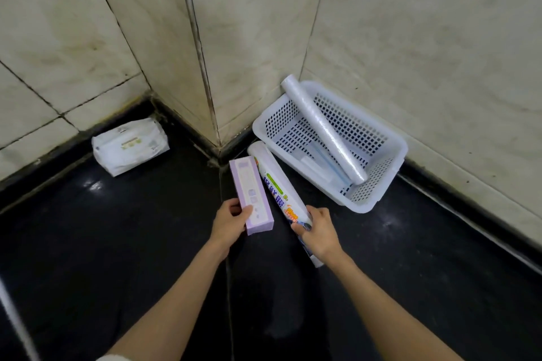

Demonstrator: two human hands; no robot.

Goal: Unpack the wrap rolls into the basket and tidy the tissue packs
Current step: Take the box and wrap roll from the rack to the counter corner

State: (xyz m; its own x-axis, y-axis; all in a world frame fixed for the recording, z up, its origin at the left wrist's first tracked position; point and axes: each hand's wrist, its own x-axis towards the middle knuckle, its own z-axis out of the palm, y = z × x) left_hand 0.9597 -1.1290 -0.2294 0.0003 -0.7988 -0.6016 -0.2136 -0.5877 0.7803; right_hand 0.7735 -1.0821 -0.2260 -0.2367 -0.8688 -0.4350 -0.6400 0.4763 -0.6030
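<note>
A long lilac wrap box lies on the dark floor, and my left hand grips its near end. Beside it on the right lies a white printed wrap roll; my right hand holds its near end. A white perforated basket stands in the corner to the right. A clear wrap roll leans across the basket, its far end over the rim. A flat pale item lies on the basket's bottom. A white tissue pack sits against the left wall.
Tiled walls meet at an outward corner just behind the box and roll. The glossy black floor stretches to the left and toward me. A dark skirting strip runs along the right wall.
</note>
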